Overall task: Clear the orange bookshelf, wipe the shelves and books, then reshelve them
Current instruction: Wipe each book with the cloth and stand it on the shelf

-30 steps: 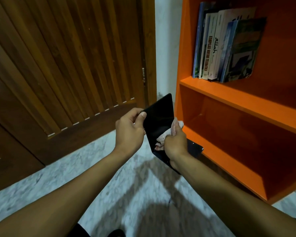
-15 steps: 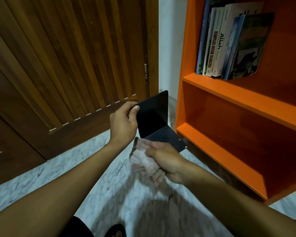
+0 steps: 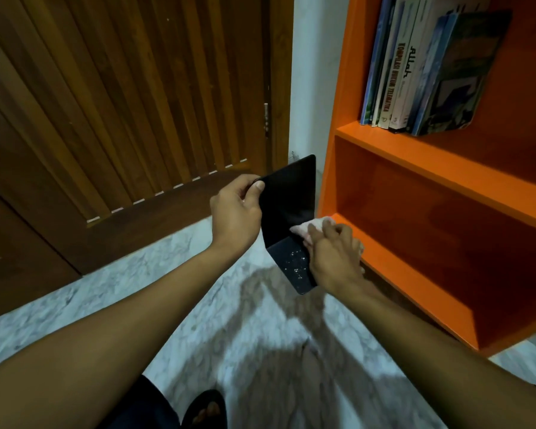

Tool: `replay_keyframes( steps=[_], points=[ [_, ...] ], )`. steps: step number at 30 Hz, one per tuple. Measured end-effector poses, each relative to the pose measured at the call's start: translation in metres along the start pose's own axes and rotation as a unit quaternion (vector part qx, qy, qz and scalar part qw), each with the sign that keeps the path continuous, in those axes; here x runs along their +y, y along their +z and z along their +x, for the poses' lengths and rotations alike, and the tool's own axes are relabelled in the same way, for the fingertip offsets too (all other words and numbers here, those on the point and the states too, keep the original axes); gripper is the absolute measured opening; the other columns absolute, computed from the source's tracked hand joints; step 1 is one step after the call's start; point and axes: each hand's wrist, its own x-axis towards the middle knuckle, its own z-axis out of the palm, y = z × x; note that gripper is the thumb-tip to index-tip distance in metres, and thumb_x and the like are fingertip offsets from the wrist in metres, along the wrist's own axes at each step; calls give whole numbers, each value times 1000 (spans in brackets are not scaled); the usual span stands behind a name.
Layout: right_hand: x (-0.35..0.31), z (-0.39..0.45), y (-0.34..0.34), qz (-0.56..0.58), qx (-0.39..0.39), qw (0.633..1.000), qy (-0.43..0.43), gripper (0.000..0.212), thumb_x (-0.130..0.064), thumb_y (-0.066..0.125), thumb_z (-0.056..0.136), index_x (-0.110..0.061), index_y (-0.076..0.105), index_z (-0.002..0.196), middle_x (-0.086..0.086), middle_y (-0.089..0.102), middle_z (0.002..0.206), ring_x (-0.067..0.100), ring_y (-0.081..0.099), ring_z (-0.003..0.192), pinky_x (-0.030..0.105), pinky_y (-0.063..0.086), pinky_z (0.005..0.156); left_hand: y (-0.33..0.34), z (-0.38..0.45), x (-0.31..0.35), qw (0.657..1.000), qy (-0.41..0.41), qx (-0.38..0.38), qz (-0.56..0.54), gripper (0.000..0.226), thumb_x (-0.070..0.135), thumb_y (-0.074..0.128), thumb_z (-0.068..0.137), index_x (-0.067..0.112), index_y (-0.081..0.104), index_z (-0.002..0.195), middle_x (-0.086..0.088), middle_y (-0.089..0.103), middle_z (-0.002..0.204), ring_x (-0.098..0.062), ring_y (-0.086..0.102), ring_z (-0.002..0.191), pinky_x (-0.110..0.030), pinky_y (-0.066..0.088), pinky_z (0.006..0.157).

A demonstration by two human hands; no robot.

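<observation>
Most of the pale cloth (image 3: 307, 229) is covered by the right hand (image 3: 333, 258), so its full shape cannot be made out. The near right corner of the black bookend (image 3: 288, 212) is hidden behind the same hand, and its top left corner behind the thumb of the left hand (image 3: 235, 212). The tops of the books (image 3: 415, 66) are cut off by the upper edge, and only some spine lettering is legible. The orange bookshelf (image 3: 415, 159) is cut off above and at the right.

A single head-worn camera is looking forward and down, close over both forearms, taking in the marble floor (image 3: 75, 311), the wooden door (image 3: 121, 103) and the orange bookshelf (image 3: 446, 168) at right.
</observation>
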Motion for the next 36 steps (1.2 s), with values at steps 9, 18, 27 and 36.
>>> replay_keyframes(
  steps=[9,18,27,36],
  points=[
    [-44,-53,34,23,-49,983,-176,50,-16,50,95,-30,43,142,4,29,160,31,17,148,57,14,114,12,-2,6,999,-35,-18,-2,19,20,56,100,16,73,108,0,73,99,-19,68,96,-43,61,81],
    [-44,-75,49,227,-158,906,-321,23,-1,53,93,-12,63,111,9,68,107,26,61,98,37,47,81,-1,6,-4,999,32,-7,34,19,19,55,101,16,73,106,4,73,97,-12,68,95,-40,60,81],
    [15,-47,46,527,-183,795,238,29,-21,48,100,-5,71,106,19,74,94,36,72,88,49,61,78,-33,13,-23,994,-69,-17,-81,20,15,51,103,20,70,108,1,72,105,-18,68,103,-37,60,89],
    [13,-28,-14,669,-151,695,213,35,-31,45,105,-9,65,124,10,76,106,24,74,97,42,56,95,-41,14,-16,976,-132,-42,-169,24,14,48,104,23,70,98,-12,70,112,-28,69,107,-46,56,95]
  ],
)
